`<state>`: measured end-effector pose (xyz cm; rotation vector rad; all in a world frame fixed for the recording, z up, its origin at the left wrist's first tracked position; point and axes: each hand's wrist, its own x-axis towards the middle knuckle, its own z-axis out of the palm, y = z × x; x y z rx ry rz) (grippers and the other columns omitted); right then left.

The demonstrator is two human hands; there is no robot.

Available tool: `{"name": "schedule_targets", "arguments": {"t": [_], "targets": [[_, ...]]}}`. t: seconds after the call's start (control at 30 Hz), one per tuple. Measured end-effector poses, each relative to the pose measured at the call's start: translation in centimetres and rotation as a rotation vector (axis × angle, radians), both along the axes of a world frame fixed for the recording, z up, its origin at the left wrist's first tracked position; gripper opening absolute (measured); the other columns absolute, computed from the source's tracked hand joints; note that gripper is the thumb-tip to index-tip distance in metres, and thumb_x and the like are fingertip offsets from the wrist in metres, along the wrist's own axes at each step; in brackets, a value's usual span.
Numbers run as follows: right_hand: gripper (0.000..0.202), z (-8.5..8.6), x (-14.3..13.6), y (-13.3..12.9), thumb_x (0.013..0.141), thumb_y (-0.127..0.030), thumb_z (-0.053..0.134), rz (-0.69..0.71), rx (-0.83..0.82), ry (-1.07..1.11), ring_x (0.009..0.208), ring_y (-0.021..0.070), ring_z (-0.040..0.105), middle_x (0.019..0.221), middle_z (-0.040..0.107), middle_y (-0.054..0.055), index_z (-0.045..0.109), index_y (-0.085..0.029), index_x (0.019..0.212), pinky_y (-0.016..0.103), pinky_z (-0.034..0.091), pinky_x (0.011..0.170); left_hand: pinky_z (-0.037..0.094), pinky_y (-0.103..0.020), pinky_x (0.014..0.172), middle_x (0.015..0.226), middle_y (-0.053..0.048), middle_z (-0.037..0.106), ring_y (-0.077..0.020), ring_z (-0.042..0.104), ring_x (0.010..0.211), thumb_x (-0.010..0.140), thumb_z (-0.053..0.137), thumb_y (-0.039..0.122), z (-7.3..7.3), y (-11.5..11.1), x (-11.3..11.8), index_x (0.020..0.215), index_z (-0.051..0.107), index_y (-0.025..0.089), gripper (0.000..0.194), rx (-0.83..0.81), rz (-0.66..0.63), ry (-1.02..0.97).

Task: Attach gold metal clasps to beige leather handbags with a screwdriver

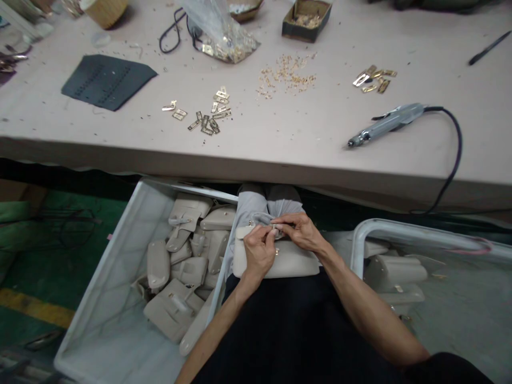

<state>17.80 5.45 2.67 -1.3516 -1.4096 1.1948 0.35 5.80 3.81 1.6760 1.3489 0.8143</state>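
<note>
A light grey handbag (294, 261) lies across my lap, with a small gold-coloured fitting on its front. Above its upper edge, my left hand (259, 249) and my right hand (298, 229) meet, the fingertips of each pinched close together. Some greyish material (262, 218), perhaps a strap or wrapping, is bunched at the fingers. What exactly sits between the fingertips is too small and too covered to make out. Both hands are closed.
At my left a white bin (100, 282) holds several similar bags; another bin (360, 240) with bags stands at right. On the table (280, 128) lie an electric screwdriver (386, 125), gold plates (208, 122), tiny gold screws (290, 74), a plastic bag (224, 34) and a dark pad (108, 80).
</note>
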Motion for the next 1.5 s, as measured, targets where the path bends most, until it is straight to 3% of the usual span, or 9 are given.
{"name": "schedule_targets", "arguments": {"t": [0.23,0.43,0.63,0.83,0.97,1.07,1.2,1.33,1.5], "targets": [[0.021,1.1,-0.1,0.4,0.092,-0.022,0.065,0.021,-0.012,-0.058,0.073,0.0162,0.068,0.090,0.079,0.004,0.082,-0.023,0.104,0.026,0.050,0.064,0.042,-0.025,0.055,0.070,-0.001,0.069,-0.0134,0.057,0.056,0.084,0.073,0.034,0.6,0.2,0.4,0.084,0.075,0.017,0.017,-0.352,0.204,-0.288],[0.020,1.1,-1.1,0.0,0.087,-0.020,0.067,-0.053,-0.032,-0.063,0.073,0.0186,0.068,0.088,0.079,0.003,0.083,-0.022,0.099,0.026,0.048,0.058,0.044,-0.026,0.058,0.066,0.000,0.069,-0.0141,0.058,0.058,0.080,0.075,0.030,1.0,0.4,0.3,0.074,0.075,0.017,0.014,-0.318,0.231,-0.248],[0.024,0.9,-1.9,-0.1,0.082,-0.017,0.065,-0.067,-0.082,-0.048,0.064,0.0146,0.062,0.077,0.075,0.001,0.083,-0.020,0.097,0.022,0.042,0.053,0.047,-0.027,0.065,0.065,0.001,0.069,-0.0157,0.061,0.064,0.080,0.072,0.024,0.6,0.3,0.2,0.070,0.075,0.018,0.012,-0.259,0.269,-0.240],[0.025,0.9,-1.6,0.1,0.092,-0.039,0.069,-0.045,-0.146,0.052,0.063,0.0140,0.060,0.074,0.073,0.002,0.081,-0.017,0.090,0.023,0.042,0.054,0.047,-0.027,0.064,0.065,0.000,0.070,-0.0157,0.061,0.063,0.080,0.073,0.026,0.9,0.3,0.2,0.069,0.075,0.018,0.014,-0.264,0.251,-0.241],[0.030,0.5,-1.4,0.1,0.095,-0.043,0.067,-0.038,-0.169,0.091,0.058,0.0124,0.056,0.072,0.070,0.001,0.079,-0.017,0.100,0.022,0.038,0.049,0.047,-0.025,0.060,0.067,-0.002,0.070,-0.0146,0.062,0.061,0.082,0.075,0.031,0.8,0.3,0.2,0.076,0.076,0.017,0.016,-0.298,0.260,-0.234],[0.025,0.3,-1.2,0.2,0.094,-0.040,0.069,-0.075,-0.128,0.107,0.063,0.0139,0.060,0.077,0.072,0.002,0.079,-0.019,0.102,0.024,0.043,0.054,0.042,-0.023,0.048,0.067,-0.001,0.069,-0.0126,0.060,0.051,0.084,0.074,0.036,0.8,0.2,0.1,0.091,0.076,0.016,0.021,-0.369,0.203,-0.252],[0.020,0.9,-0.8,0.7,0.097,-0.037,0.067,-0.131,0.038,0.014,0.077,0.0188,0.068,0.089,0.076,0.005,0.078,-0.021,0.101,0.031,0.053,0.068,0.046,-0.023,0.045,0.088,-0.006,0.077,-0.0129,0.066,0.051,0.087,0.072,0.035,0.8,-0.1,0.1,0.111,0.074,0.017,0.030,-0.347,0.123,-0.221],[0.018,1.8,-0.6,1.2,0.100,-0.029,0.061,-0.108,0.269,-0.111,0.080,0.0201,0.069,0.089,0.075,0.007,0.077,-0.020,0.100,0.034,0.054,0.075,0.053,-0.024,0.052,0.070,-0.003,0.074,-0.0154,0.067,0.054,0.087,0.072,0.033,0.3,0.1,0.3,0.109,0.077,0.016,0.028,-0.384,0.130,-0.310],[0.018,2.2,-0.5,1.5,0.100,-0.021,0.057,-0.019,0.361,-0.223,0.079,0.0191,0.067,0.089,0.072,0.007,0.075,-0.018,0.102,0.032,0.052,0.072,0.055,-0.025,0.056,0.078,-0.005,0.077,-0.0142,0.068,0.056,0.084,0.076,0.031,-0.1,0.2,0.9,0.113,0.075,0.013,0.034,-0.444,0.100,-0.513]]}}
